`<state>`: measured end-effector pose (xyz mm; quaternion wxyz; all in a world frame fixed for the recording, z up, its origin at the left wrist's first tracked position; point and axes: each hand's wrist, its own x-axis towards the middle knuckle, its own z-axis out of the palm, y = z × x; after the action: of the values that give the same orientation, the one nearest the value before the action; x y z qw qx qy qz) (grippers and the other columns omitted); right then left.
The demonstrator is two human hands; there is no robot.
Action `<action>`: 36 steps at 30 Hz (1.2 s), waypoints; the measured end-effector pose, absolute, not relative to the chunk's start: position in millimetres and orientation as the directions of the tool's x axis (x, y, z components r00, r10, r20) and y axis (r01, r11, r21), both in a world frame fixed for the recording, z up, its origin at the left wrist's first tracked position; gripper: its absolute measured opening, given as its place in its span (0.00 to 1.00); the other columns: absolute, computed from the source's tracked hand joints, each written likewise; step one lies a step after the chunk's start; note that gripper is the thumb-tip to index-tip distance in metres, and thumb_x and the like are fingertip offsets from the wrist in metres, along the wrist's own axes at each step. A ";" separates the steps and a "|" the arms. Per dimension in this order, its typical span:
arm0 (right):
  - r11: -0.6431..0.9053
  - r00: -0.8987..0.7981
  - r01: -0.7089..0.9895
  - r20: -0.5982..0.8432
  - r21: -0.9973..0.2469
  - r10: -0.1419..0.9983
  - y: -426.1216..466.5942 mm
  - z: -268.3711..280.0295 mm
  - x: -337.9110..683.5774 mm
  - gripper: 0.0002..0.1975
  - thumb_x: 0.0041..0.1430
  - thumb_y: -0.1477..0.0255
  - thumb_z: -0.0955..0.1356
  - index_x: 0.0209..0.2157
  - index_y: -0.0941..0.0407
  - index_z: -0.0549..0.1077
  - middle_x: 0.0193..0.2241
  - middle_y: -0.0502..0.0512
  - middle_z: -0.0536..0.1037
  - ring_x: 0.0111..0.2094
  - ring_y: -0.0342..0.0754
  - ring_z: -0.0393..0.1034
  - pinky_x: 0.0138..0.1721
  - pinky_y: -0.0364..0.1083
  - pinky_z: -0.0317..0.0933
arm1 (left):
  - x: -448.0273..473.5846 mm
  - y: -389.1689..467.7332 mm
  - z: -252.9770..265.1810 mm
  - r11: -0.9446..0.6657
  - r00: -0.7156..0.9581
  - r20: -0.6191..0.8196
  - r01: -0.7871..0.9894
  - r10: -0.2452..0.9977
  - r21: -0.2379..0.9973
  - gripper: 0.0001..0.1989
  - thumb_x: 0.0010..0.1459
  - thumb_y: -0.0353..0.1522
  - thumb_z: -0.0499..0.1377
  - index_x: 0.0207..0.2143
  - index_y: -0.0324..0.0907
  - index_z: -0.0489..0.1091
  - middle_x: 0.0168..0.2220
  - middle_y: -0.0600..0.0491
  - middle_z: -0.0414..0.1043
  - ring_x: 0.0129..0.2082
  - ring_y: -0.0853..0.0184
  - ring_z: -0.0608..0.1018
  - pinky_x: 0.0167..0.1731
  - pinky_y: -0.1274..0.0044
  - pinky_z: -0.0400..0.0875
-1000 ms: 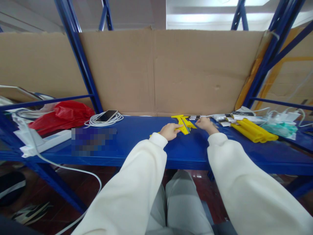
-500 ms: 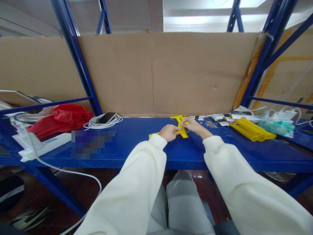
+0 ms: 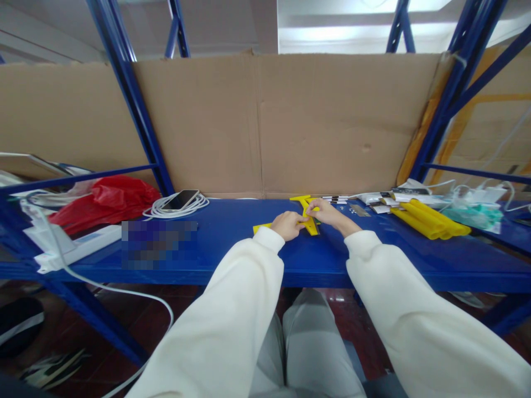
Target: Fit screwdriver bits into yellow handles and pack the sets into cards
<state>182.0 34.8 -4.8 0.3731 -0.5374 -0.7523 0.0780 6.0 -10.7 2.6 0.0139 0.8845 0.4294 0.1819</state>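
Observation:
On the blue tabletop lies a yellow part shaped like an I, with wide bars at its far and near ends; its exact kind I cannot make out. My left hand is closed, its fingers pinching the middle of this part from the left. From the right, my right hand has thumb and forefinger pressed together over the part's upper stem; anything small between those fingertips is hidden. Another yellow strip sticks out to the left, partly behind my left hand.
Yellow tubes lie at the right beside silver packets and a green plastic bag. Small bits rest right of my hands. At left are a phone on a coiled white cable, a red bag and a cardboard wall behind.
Both hands stay almost in place at the yellow part, with only slight finger movement. The whole view has shifted very slightly.

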 end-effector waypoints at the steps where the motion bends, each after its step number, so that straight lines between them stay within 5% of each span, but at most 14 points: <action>1: 0.393 -0.122 0.748 0.471 -0.535 0.874 34.3 -5.0 181.4 0.07 0.47 0.79 0.68 0.20 0.57 0.75 0.29 0.53 0.80 0.40 0.49 0.73 0.49 0.48 0.63 | 6.0 -10.8 2.6 -0.631 0.565 0.313 0.755 0.763 0.177 0.17 0.61 0.30 0.57 0.52 0.48 0.75 0.50 0.48 0.76 0.51 0.58 0.77 0.50 0.73 0.69; 10: 0.332 0.060 0.549 0.433 -0.767 0.899 36.9 -11.6 177.7 0.02 0.45 0.76 0.70 0.24 0.56 0.72 0.30 0.52 0.78 0.38 0.49 0.71 0.47 0.50 0.63 | 6.3 -11.5 3.3 -0.613 0.548 0.324 0.777 0.772 0.147 0.16 0.62 0.32 0.56 0.52 0.50 0.75 0.50 0.50 0.76 0.51 0.61 0.77 0.50 0.75 0.69; 20: 0.273 0.229 0.228 0.324 -0.935 0.918 33.2 -5.9 174.1 0.11 0.47 0.76 0.71 0.33 0.55 0.68 0.37 0.51 0.75 0.42 0.45 0.69 0.48 0.46 0.63 | 6.9 -4.4 -1.0 -0.618 0.500 0.413 0.753 0.761 0.227 0.16 0.62 0.31 0.58 0.51 0.49 0.75 0.50 0.50 0.77 0.50 0.62 0.77 0.51 0.75 0.69; 25: 0.166 0.049 -0.029 0.165 -0.986 0.985 23.5 1.6 177.4 0.09 0.50 0.79 0.70 0.32 0.55 0.68 0.29 0.50 0.76 0.29 0.42 0.71 0.34 0.42 0.66 | 5.0 1.3 -3.2 -0.586 0.420 0.476 0.761 0.772 0.279 0.18 0.61 0.29 0.58 0.53 0.46 0.74 0.50 0.48 0.76 0.51 0.62 0.77 0.52 0.75 0.69; 31: 0.032 -0.198 0.067 0.018 -0.997 0.980 7.9 6.1 172.0 0.05 0.58 0.78 0.68 0.27 0.59 0.72 0.20 0.53 0.76 0.20 0.42 0.69 0.23 0.41 0.64 | 3.7 -0.6 -0.6 -0.551 0.383 0.476 0.783 0.792 0.287 0.17 0.61 0.28 0.57 0.52 0.45 0.75 0.50 0.48 0.76 0.51 0.62 0.77 0.53 0.75 0.69; 36: 0.046 -0.228 0.107 0.020 -0.993 0.974 4.4 8.2 170.4 0.07 0.60 0.78 0.67 0.27 0.60 0.73 0.19 0.54 0.77 0.17 0.41 0.68 0.19 0.39 0.61 | 4.1 -4.9 1.3 -0.574 0.396 0.483 0.761 0.781 0.302 0.25 0.61 0.28 0.57 0.61 0.44 0.66 0.55 0.48 0.72 0.54 0.63 0.74 0.54 0.75 0.67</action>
<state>170.4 4.4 8.2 0.4195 -0.4585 -0.5890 0.5165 4.1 -4.9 1.3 0.0163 0.8354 0.4614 0.2983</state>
